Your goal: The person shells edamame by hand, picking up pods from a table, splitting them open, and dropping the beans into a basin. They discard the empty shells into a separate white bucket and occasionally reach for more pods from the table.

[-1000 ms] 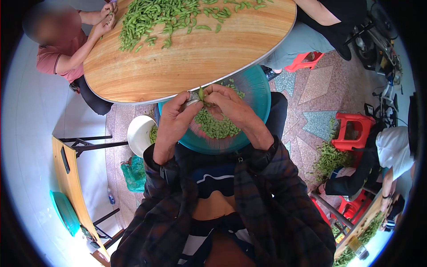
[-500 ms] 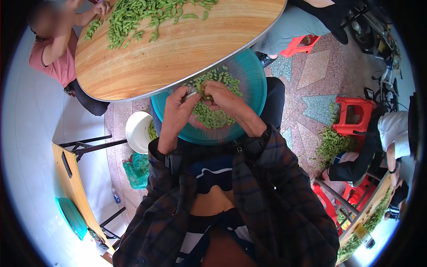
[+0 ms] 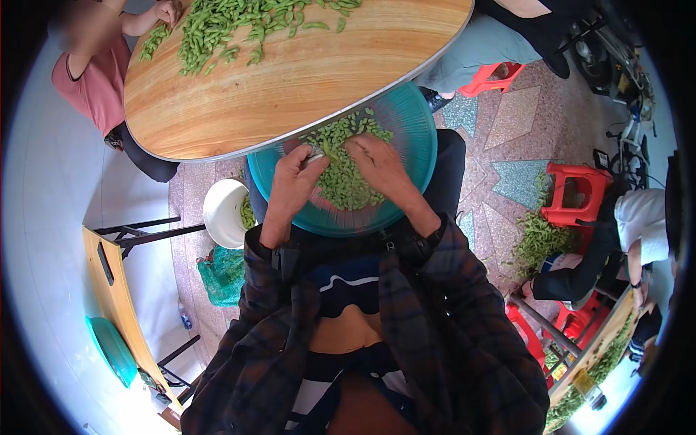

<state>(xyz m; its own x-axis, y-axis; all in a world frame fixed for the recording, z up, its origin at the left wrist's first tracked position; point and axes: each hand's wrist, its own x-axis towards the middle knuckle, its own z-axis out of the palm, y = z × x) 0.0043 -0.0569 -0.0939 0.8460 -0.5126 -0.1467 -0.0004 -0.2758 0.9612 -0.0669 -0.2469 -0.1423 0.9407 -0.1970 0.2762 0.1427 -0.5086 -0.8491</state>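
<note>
A translucent teal basin [image 3: 415, 156] rests across my lap with shelled green soybeans [image 3: 351, 190] spread over its middle. Over the basin's left half, my left hand [image 3: 293, 185] is pinched shut, a green soybean pod [image 3: 325, 146] at its thumb and fingertips and a small whitish piece showing between them. My right hand [image 3: 386, 172] is over the beans on the right, a short gap from the left. Its fingers are curled together, and I cannot tell what is in them.
A wooden table [image 3: 275, 94] overhangs the basin's far edge and carries a pile of soybean pods [image 3: 225, 29]. A person in pink [image 3: 98, 87] sits at its left. A white bucket [image 3: 223, 212] stands left of me, above a green mesh bag [image 3: 220, 275]. Red stools [image 3: 576, 192] stand at right.
My hands were together at a pod over the basin. Now the right has moved away to the right, while the left stays nearly in place.
</note>
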